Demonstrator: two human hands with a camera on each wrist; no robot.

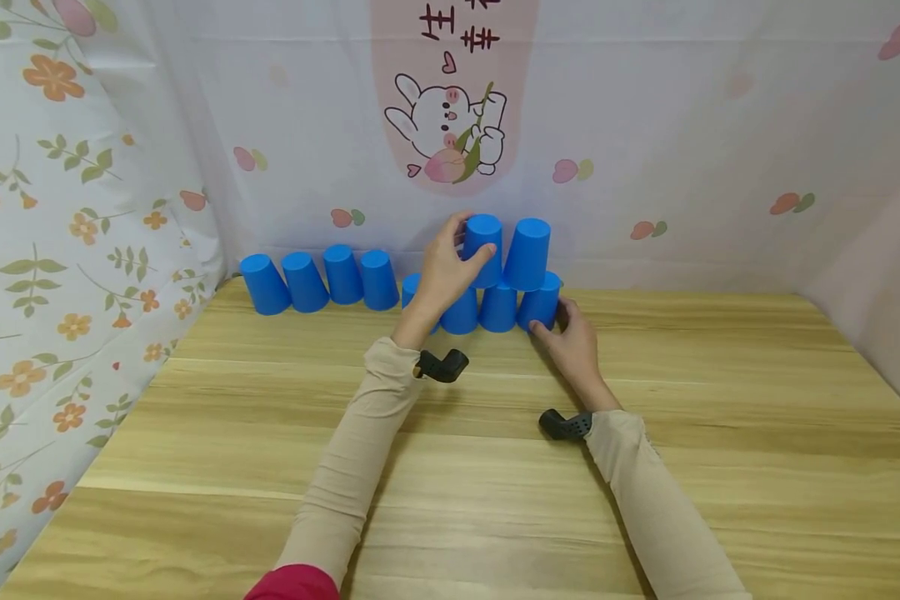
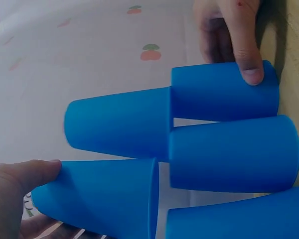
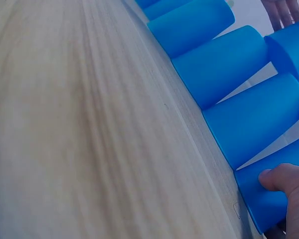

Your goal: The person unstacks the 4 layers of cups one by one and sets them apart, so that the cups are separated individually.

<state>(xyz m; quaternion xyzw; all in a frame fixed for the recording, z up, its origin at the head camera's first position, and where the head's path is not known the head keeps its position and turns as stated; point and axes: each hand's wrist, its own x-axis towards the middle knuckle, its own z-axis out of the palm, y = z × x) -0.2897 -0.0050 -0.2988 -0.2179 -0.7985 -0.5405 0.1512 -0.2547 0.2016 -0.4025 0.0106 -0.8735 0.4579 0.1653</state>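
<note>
My left hand (image 1: pixel 447 271) grips an upside-down blue cup (image 1: pixel 483 237) between thumb and fingers. In the left wrist view, a small gap shows between the rim of this cup (image 2: pixel 97 194) and the lower cups. To its right, another upside-down cup (image 1: pixel 528 254) rests on two cups of the bottom row. My right hand (image 1: pixel 576 346) holds the rightmost bottom cup (image 1: pixel 537 304) at its side, thumb in front. That bottom row has several blue cups, among them a middle one (image 1: pixel 498 310). My left hand and wrist partly cover the leftmost one (image 1: pixel 410 287).
Several more upside-down blue cups, such as one at the far left (image 1: pixel 265 285), stand in a line left of the stack. A printed cloth (image 1: pixel 615 142) hangs right behind the cups. Everything stands near the back edge of the wooden table (image 1: pixel 720 400).
</note>
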